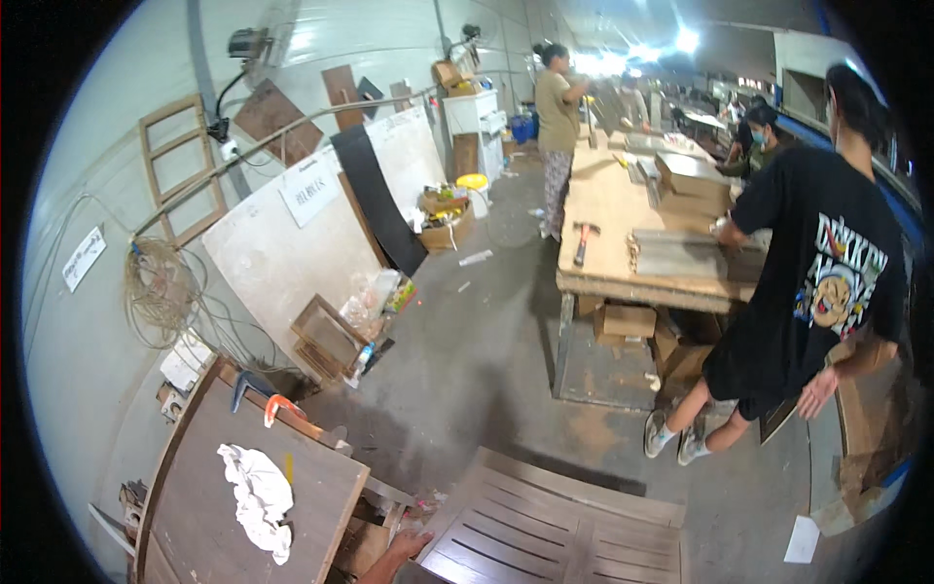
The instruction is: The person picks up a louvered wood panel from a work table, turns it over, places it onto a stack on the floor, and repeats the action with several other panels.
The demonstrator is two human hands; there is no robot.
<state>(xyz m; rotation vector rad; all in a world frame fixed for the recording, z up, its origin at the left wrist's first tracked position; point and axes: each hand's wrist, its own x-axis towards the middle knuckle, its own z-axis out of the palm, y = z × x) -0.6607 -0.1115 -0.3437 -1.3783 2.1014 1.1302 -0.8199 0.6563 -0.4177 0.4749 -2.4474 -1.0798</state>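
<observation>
My left hand (409,544) comes in at the lower edge and grips the left side of a slatted wooden panel (574,526). The panel is brown, with long narrow slots in two sections split by a middle bar. Its near end runs out of the picture at the bottom. My right hand is out of sight. To the left of my left hand stands a brown-topped workbench (209,506), and a crumpled white cloth (258,498) lies on it. An orange-handled tool (282,407) rests at the bench's far edge.
A long wooden table (608,209) stands ahead to the right, with a hammer (584,243) on it. A person in a black T-shirt (817,243) stands beside it; another person (556,136) is farther back. A small wooden frame (331,331) leans against white boards at left.
</observation>
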